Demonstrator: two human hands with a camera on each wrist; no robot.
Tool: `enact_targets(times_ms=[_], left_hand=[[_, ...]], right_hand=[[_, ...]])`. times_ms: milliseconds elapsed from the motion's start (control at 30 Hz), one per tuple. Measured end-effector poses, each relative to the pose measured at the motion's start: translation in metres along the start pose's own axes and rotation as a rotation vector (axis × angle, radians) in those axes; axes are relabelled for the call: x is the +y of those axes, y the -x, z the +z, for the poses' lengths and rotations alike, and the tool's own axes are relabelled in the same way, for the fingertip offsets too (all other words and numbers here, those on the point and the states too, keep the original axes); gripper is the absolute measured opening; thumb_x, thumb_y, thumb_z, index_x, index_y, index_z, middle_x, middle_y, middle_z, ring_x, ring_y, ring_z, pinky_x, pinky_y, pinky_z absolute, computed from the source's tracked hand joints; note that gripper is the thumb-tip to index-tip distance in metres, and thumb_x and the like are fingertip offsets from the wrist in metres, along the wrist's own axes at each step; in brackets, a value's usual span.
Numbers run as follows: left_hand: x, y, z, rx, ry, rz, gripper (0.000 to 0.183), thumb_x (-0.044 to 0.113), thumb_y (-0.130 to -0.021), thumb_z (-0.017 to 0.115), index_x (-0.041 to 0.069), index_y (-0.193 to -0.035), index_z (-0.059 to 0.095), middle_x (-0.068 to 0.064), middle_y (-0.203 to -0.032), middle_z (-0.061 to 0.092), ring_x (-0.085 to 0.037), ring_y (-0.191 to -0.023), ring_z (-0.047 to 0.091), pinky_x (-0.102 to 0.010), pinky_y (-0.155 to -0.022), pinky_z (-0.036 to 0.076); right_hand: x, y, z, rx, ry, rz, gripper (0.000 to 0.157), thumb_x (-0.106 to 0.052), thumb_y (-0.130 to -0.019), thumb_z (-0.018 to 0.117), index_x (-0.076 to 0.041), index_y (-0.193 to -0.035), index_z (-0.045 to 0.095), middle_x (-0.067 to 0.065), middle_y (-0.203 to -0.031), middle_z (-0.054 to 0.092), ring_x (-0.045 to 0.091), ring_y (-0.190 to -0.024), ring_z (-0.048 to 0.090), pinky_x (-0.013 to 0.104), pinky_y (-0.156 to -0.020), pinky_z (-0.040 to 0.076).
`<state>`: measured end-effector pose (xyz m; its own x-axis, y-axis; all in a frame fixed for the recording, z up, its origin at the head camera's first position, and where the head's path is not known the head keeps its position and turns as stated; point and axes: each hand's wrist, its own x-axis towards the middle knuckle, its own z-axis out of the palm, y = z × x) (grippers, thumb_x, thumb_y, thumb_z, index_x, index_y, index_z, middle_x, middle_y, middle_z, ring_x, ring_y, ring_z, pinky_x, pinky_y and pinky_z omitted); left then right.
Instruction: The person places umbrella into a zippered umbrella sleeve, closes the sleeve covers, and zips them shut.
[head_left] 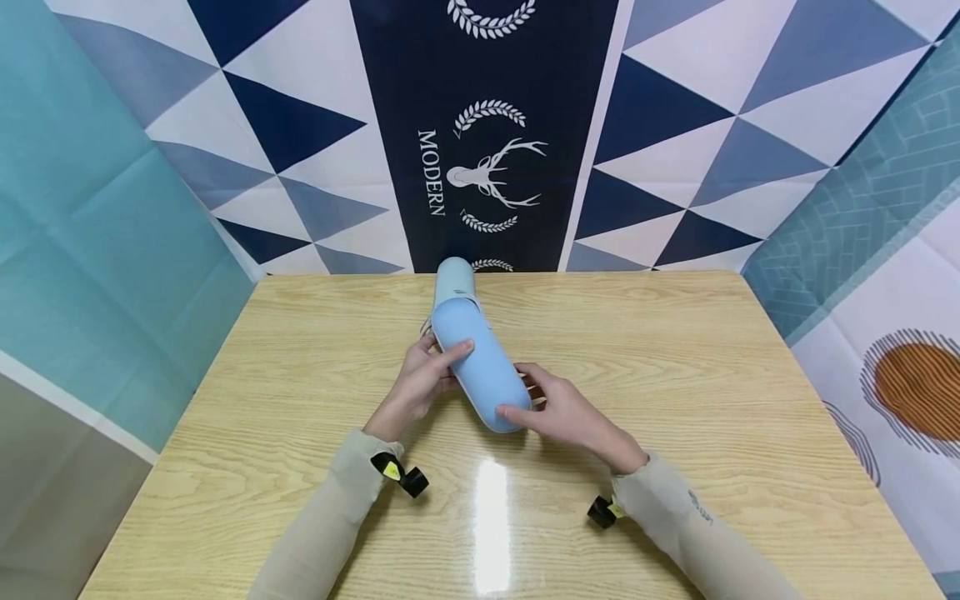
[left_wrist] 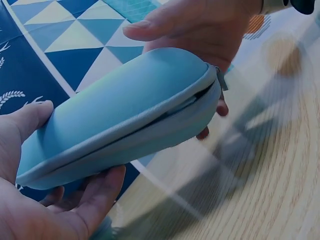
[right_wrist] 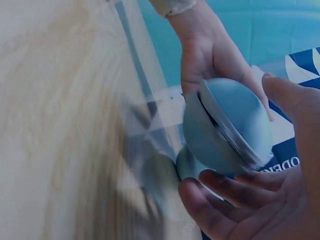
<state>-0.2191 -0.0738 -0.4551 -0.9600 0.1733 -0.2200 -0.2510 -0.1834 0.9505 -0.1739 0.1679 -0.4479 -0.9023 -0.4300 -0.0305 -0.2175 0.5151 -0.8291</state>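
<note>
A light blue zippered hard case [head_left: 480, 362], long with rounded ends, is held above the table, tilted. My left hand [head_left: 422, 377] grips its far part, thumb on top and fingers beneath. In the left wrist view a narrow dark gap runs along the zipper of the case [left_wrist: 130, 100], with the zipper pull at the end near my right hand [left_wrist: 205, 30]. My right hand [head_left: 562, 408] surrounds the near end loosely. Its thumb stands apart from the case in the left wrist view; whether its fingers touch the underside of the case [right_wrist: 225, 130] is unclear.
Behind the case, a pale blue-green rounded cylindrical object [head_left: 454, 279] stands at the back of the wooden table [head_left: 637, 350], partly hidden. A thin cord or strap [head_left: 426, 326] shows beside it. Patterned cloth [head_left: 315, 142] hangs beyond the table's back edge.
</note>
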Motion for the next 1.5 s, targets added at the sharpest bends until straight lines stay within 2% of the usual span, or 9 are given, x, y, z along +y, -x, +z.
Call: enact_targets(times_ms=[167,367,633,833,967,1133,1233,1333,1500], left_hand=[[-0.002,0.000,0.000,-0.011,0.029,-0.017,0.077,0.028,-0.091,0.079,0.015,-0.154,0.037,-0.020,-0.143,0.054,-0.037,-0.120,0.067,-0.047,-0.095,0.059],[0.000,0.001,-0.004,-0.076,0.176,-0.040,0.076,0.018,-0.096,0.073,0.016,-0.157,0.028,-0.020,-0.147,0.049,-0.041,-0.128,0.061,-0.047,-0.099,0.056],[0.010,0.001,-0.012,-0.083,0.248,-0.058,0.086,0.006,-0.095,0.072,0.016,-0.161,0.019,-0.018,-0.159,0.032,-0.044,-0.139,0.048,-0.054,-0.101,0.054],[0.021,0.001,-0.024,-0.063,0.110,-0.074,0.076,0.009,-0.097,0.069,0.019,-0.160,0.029,-0.011,-0.160,0.034,-0.030,-0.138,0.044,-0.042,-0.097,0.048],[0.026,0.004,-0.030,-0.160,0.033,-0.073,0.065,0.015,-0.103,0.061,0.016,-0.160,0.030,-0.018,-0.156,0.040,-0.037,-0.140,0.044,-0.049,-0.107,0.044],[0.028,0.009,-0.025,-0.318,0.021,-0.107,0.070,0.021,-0.103,0.057,0.010,-0.163,0.021,-0.028,-0.162,0.029,-0.052,-0.145,0.035,-0.065,-0.117,0.033],[0.025,0.013,-0.016,-0.387,-0.064,-0.136,0.076,0.027,-0.101,0.061,0.009,-0.163,0.021,-0.028,-0.162,0.031,-0.049,-0.140,0.045,-0.059,-0.112,0.044],[0.021,0.015,-0.007,-0.463,-0.191,-0.162,0.077,0.031,-0.099,0.065,0.009,-0.162,0.025,-0.026,-0.155,0.044,-0.034,-0.123,0.061,-0.046,-0.099,0.056],[0.017,0.019,0.004,-0.599,-0.362,-0.184,0.079,0.027,-0.096,0.072,0.005,-0.160,0.029,-0.018,-0.134,0.066,-0.018,-0.099,0.068,-0.034,-0.078,0.059]], right_hand=[[-0.002,0.000,0.004,0.010,-0.035,0.025,0.080,-0.046,-0.091,0.076,-0.008,-0.153,0.043,0.019,-0.137,0.062,0.033,-0.119,0.066,0.043,-0.091,0.060],[-0.003,-0.002,0.002,0.139,-0.157,0.081,0.073,-0.037,-0.087,0.082,-0.007,-0.145,0.050,0.020,-0.136,0.061,0.038,-0.121,0.064,0.048,-0.097,0.058],[0.001,-0.003,-0.013,0.309,-0.294,0.131,0.066,-0.032,-0.087,0.083,-0.009,-0.141,0.052,0.016,-0.132,0.064,0.031,-0.118,0.065,0.035,-0.093,0.057],[0.003,-0.001,-0.028,0.407,-0.344,0.109,0.063,-0.028,-0.092,0.079,-0.006,-0.143,0.048,0.022,-0.131,0.066,0.019,-0.109,0.067,0.020,-0.083,0.057],[0.002,0.000,-0.035,0.403,-0.385,0.089,0.060,-0.026,-0.095,0.075,-0.005,-0.143,0.046,0.026,-0.130,0.066,0.007,-0.103,0.068,0.018,-0.084,0.055],[0.001,-0.001,-0.034,0.355,-0.389,0.089,0.059,-0.025,-0.096,0.074,-0.007,-0.143,0.044,0.026,-0.119,0.071,0.005,-0.095,0.070,0.020,-0.083,0.055],[0.001,-0.001,-0.029,0.303,-0.388,0.081,0.061,-0.023,-0.095,0.074,-0.008,-0.144,0.041,0.024,-0.110,0.074,0.008,-0.092,0.072,0.023,-0.082,0.056],[0.002,-0.002,-0.025,0.244,-0.385,0.062,0.063,-0.019,-0.095,0.074,-0.007,-0.145,0.038,0.023,-0.103,0.076,0.010,-0.089,0.073,0.025,-0.079,0.057],[0.001,-0.002,-0.019,0.164,-0.385,0.046,0.066,-0.018,-0.094,0.075,-0.007,-0.147,0.037,0.021,-0.095,0.076,0.015,-0.083,0.074,0.027,-0.073,0.057]])
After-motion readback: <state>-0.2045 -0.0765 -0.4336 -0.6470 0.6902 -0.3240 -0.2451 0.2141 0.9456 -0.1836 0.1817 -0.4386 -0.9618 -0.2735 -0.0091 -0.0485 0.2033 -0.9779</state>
